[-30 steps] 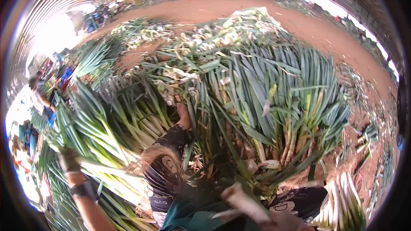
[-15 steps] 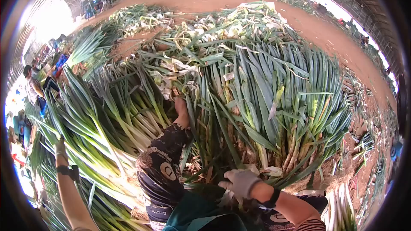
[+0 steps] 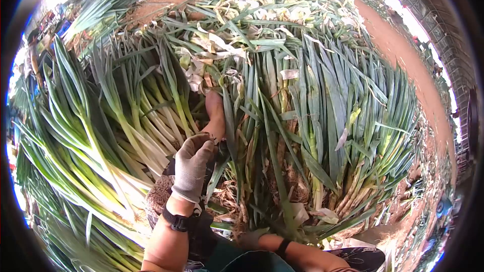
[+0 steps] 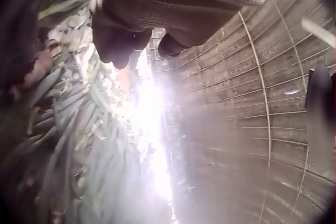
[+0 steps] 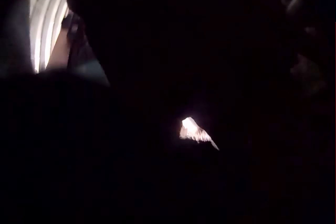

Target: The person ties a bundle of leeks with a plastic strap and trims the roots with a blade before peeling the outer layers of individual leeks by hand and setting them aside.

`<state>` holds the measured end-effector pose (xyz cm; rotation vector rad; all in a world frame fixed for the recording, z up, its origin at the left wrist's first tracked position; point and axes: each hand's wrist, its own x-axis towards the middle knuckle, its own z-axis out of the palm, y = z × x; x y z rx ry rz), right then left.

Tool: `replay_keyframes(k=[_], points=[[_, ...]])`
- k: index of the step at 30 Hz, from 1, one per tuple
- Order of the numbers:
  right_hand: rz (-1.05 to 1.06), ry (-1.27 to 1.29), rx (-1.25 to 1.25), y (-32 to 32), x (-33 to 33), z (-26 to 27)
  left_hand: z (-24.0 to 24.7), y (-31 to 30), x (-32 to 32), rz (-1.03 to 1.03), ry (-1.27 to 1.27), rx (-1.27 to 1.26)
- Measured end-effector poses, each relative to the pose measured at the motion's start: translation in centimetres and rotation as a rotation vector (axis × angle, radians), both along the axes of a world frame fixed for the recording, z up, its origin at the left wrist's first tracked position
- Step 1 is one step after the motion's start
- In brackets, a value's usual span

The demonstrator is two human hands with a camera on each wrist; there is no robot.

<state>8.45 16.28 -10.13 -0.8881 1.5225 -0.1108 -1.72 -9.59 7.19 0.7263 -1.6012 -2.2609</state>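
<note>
My gloved left hand (image 3: 191,168) is over my left shin, close to my bare foot (image 3: 215,113), with its fingers loosely bent. In the left wrist view, a gap shows between the thumb and fingers (image 4: 118,50), and nothing is held there. Low in front of my body, my right hand (image 3: 251,239) is blurred and in shadow beside the roots of the standing green onions. The right wrist view is almost black, so I cannot tell what this hand holds. Long green onions with white stems (image 3: 151,141) lie left of my leg. Darker, untrimmed green onions (image 3: 322,116) stand in a row to the right.
Stripped leaves and peelings (image 3: 292,2) are heaped beyond the onions. Bare reddish soil (image 3: 393,32) runs behind and to the right. More green onions (image 3: 101,10) lie at the far left. A curved ribbed roof (image 4: 241,98) arches overhead.
My left hand came from the far left onto my left leg; it held a green onion a second ago. The right hand moved down and left toward my body. The view tilted downward.
</note>
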Motion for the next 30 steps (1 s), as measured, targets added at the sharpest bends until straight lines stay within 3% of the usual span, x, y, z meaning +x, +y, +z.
replay_keyframes(k=[1, 3, 5, 8, 9, 11, 13, 16, 19, 22, 24, 26, 27, 28, 29, 30], points=[[-0.225, 0.073, -0.042, -0.3, -3.1, 3.3, 0.3, 0.2, -0.2, 0.052, -0.107, 0.11], [-0.54, 0.306, -0.06, -2.1, -8.1, 6.1, 0.7, -0.1, 0.2, 0.0, -0.091, 0.137], [-0.58, 0.478, 0.105, -4.7, -11.5, 5.2, 0.8, -0.2, 0.2, -0.023, -0.056, 0.103], [-0.392, 0.587, 0.248, -7.0, -9.4, 0.4, 0.7, 0.0, 0.2, -0.039, -0.07, 0.147], [-0.389, 0.709, 0.193, -6.4, -8.3, -2.4, 0.6, 0.1, 0.1, -0.04, -0.048, 0.2], [-0.477, 0.56, 0.253, -6.6, -9.7, -0.2, 0.1, 0.0, 0.1, -0.046, 0.001, 0.271], [-0.541, 0.425, 0.258, -5.9, -11.3, 5.4, 0.0, 0.1, 0.6, -0.036, -0.014, 0.287], [-0.904, 0.433, 0.058, -0.9, -12.2, 6.2, 0.1, 0.7, 0.5, -0.05, -0.039, 0.301], [-1.226, -0.154, -0.297, 2.0, -13.9, 13.6, -0.2, 1.3, 0.3, -0.115, -0.041, 0.239], [-1.159, -0.048, -0.306, 3.3, -14.0, 18.6, -2.6, 2.2, 0.3, -0.224, -0.09, 0.074], [-1.151, -0.098, -0.378, 3.5, -12.3, 23.2, -2.3, 4.1, 0.5, -0.258, -0.295, 0.118], [-1.185, -0.114, -0.466, 4.1, -9.6, 24.4, -2.9, 5.9, 1.4, -0.467, -0.396, 0.305], [-0.977, 0.168, -0.506, 4.5, -8.9, 23.0, -2.6, 7.0, 2.2, -0.527, -0.306, 0.311], [-0.781, 0.411, -0.364, 5.3, -7.9, 22.7, -2.4, 8.2, 3.1, -0.586, -0.218, 0.316], [-0.705, 0.536, -0.325, 5.0, -6.7, 22.8, -5.9, 9.4, 3.3, -0.565, -0.027, 0.165], [-0.627, 0.656, -0.288, 4.9, -5.3, 22.5, -5.6, 9.9, 3.5, -0.565, 0.121, -0.075]])
